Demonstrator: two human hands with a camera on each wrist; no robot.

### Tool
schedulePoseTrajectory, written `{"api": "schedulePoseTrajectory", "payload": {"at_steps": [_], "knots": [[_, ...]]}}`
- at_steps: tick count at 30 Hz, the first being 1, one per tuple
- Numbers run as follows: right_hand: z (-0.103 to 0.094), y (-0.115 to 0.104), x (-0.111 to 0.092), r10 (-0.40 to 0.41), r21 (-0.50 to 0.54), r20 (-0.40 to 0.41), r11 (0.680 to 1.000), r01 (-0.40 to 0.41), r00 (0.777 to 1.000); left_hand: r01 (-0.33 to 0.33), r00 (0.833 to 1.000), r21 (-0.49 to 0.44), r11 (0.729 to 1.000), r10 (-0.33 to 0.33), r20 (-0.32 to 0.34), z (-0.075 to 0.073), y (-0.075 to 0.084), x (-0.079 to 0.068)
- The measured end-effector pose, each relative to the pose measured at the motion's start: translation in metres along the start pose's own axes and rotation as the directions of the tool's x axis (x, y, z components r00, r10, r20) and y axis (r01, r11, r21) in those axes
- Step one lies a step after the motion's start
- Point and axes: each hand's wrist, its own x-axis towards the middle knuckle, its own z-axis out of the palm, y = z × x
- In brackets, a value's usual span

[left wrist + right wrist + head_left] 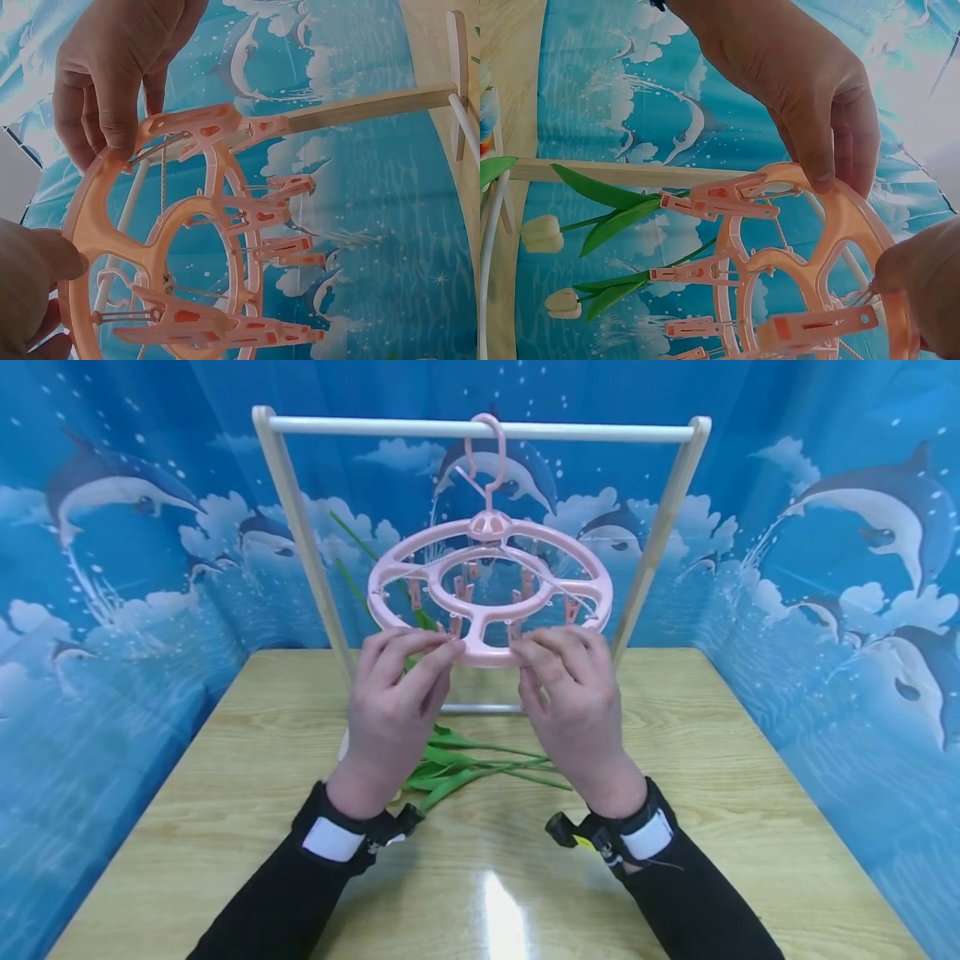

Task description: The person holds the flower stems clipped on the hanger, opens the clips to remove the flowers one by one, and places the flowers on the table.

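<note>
Black sleeves [258,897] at the bottom; left hand [396,714] and right hand [576,712] pinch the pink hanger [487,612], upper centre, by its near rim [489,657]. Probably light, stiff, swingy plastic; best held there.

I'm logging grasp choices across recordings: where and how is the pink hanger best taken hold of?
Likely by the near rim of the pink hanger, from the front, as the left hand and right hand pinch it. It is narrow and faces the person; the hook hangs over the bar, so two spaced grips should limit swinging.
</note>
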Motion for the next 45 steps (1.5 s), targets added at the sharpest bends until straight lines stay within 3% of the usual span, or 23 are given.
{"api": "schedulePoseTrajectory", "payload": {"at_steps": [16,28,38,45], "knots": [[-0.001,0.005,0.001,0.035,0.028,-0.001,0.999,-0.035,0.999,0.048,0.998,-0.015,0.999,-0.048,-0.026,-0.004,-0.014,0.004],[-0.001,0.003,-0.002,0.035,0.016,-0.019,0.999,-0.035,0.999,0.029,0.999,-0.007,1.000,-0.029,-0.024,-0.005,-0.010,0.001],[-0.002,-0.002,-0.003,0.018,-0.001,0.011,1.000,-0.018,1.000,0.009,1.000,0.006,1.000,-0.009,0.001,-0.004,-0.002,-0.003],[0.000,-0.003,-0.001,0.009,-0.003,-0.022,1.000,-0.009,1.000,-0.004,1.000,-0.003,1.000,0.004,-0.005,-0.002,0.000,-0.001]]}}
